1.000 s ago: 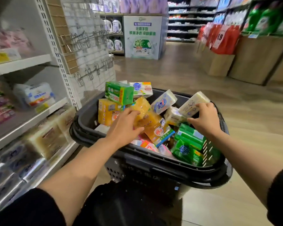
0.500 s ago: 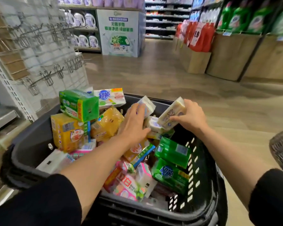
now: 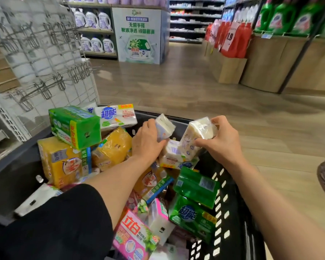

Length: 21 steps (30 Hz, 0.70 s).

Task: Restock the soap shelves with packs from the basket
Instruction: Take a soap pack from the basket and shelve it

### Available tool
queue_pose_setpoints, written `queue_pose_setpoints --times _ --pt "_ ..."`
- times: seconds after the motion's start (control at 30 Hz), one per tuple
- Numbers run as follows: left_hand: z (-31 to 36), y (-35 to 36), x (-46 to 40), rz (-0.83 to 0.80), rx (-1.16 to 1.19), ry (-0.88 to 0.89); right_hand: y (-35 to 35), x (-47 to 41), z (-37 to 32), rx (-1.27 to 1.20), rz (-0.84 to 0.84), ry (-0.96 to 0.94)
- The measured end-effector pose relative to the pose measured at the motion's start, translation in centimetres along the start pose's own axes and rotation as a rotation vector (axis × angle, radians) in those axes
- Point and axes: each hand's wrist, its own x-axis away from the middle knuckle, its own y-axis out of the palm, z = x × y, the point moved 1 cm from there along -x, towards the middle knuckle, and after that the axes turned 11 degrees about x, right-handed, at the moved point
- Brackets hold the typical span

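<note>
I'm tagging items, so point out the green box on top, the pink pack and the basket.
green box (image 3: 74, 126), head view, its top face.
pink pack (image 3: 134, 235), head view, front label.
basket (image 3: 231, 199), head view, perforated right wall.

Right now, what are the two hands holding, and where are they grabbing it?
Each hand holds a white soap pack over the basket. The left hand grips its pack by the lower end; the right hand pinches its pack at both ends.

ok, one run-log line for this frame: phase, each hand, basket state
phase: picking packs | left hand: grips small white pack | right hand: grips cream soap pack | basket: many packs inside
</note>
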Motion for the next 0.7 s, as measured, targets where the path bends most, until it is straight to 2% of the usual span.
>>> queue_pose_setpoints --times 0.13,0.3,0.43,0.7 --pt "0.2 -1.8 0.9 0.08 0.122 0.045 -0.3 0.1 0.1 -0.167 0.023 0.021" --pt "2.4 -7.2 3.5 0.176 0.108 0.191 -1.7 1.1 -0.6 -0.511 0.042 0.123" --pt "2.5 -12.7 5.6 0.246 0.048 0.203 -1.7 2.8 -2.0 -0.804 -0.09 0.2" --pt "0.4 -24.4 12.6 0.391 0.019 0.142 -1.9 7.9 -12.1 -0.972 -0.359 0.043"
